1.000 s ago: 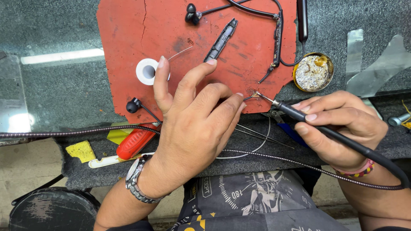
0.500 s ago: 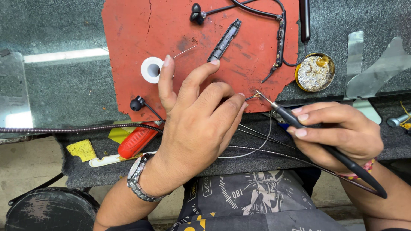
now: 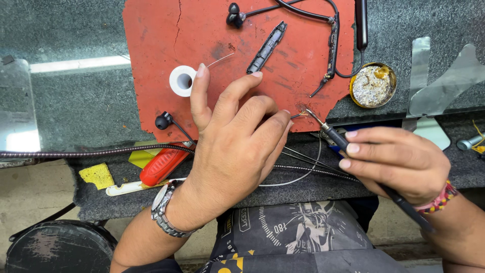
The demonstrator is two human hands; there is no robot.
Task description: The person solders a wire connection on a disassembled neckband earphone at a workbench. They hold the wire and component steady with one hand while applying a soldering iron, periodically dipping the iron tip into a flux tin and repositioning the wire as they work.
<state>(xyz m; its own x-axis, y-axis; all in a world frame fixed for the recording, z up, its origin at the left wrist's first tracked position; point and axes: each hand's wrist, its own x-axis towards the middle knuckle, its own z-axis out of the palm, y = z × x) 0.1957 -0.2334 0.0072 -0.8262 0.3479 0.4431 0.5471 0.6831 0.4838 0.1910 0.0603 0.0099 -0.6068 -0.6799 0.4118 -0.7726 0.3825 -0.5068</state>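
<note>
On a dark speckled workbench (image 3: 76, 30) lies a cracked red mat (image 3: 166, 30) (solder spool (image 3: 182, 81) and flux tin (image 3: 373, 85) on it); the left hand (image 3: 232, 146), fingers curled, pinches a thin wire (image 3: 298, 115) at the mat's edge; the right hand (image 3: 394, 162) grips a soldering iron (image 3: 333, 135), tip touching that wire; since the earlier frame the iron has edged closer to the wire.

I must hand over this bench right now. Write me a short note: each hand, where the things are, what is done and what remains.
Left hand: flat on the red mat, fingertips pinning thin wires at the mat's edge.
Right hand: holds the soldering iron, tip at those wires.
Nearby: solder spool, flux tin, earphone cable, red screwdriver.
Done: wires positioned.
Left: the joint looks unfinished.
</note>
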